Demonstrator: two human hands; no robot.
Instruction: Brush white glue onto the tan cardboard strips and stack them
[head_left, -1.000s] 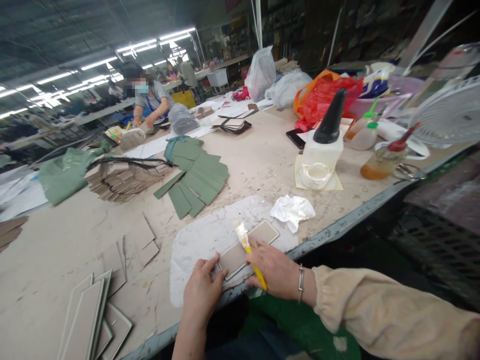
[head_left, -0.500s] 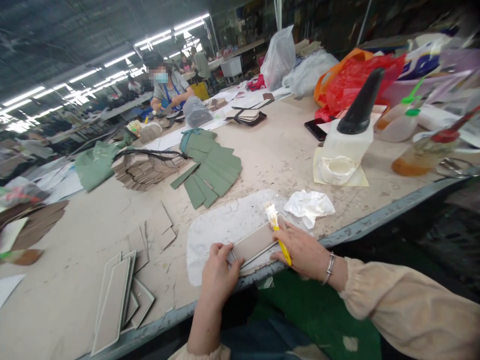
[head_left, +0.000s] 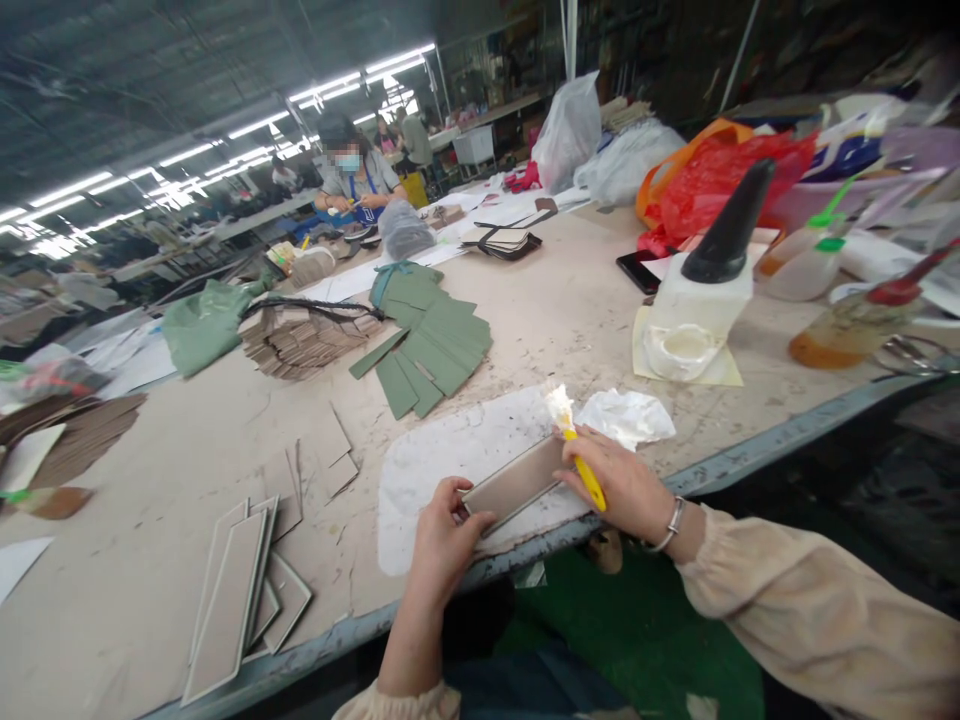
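My left hand (head_left: 448, 530) grips the near left end of a long beige panel (head_left: 517, 484), thumb on top and fingers at its edge. The panel lies over a white sheet (head_left: 420, 465) close to the table's front edge. In my right hand (head_left: 619, 482) is a brush with a yellow handle (head_left: 587, 474), its bristles (head_left: 559, 406) thick with white paste and pointing away from me. That hand is also at the panel's right end; whether its fingers press on the panel is partly hidden. A crumpled white paper (head_left: 628, 418) lies just beyond the right hand.
Several edged panels (head_left: 232, 600) are stacked at front left. Green strips (head_left: 435, 350) and a tied beige bundle (head_left: 307, 340) lie further back. A white bottle with a black top (head_left: 701, 290) and several squeeze bottles (head_left: 855, 320) stand right. A co-worker (head_left: 360, 185) sits across.
The panel's surface now appears more tilted toward me, with its two layers no longer visibly apart. The right hand and brush have shifted slightly right. The whole view has shifted a little.
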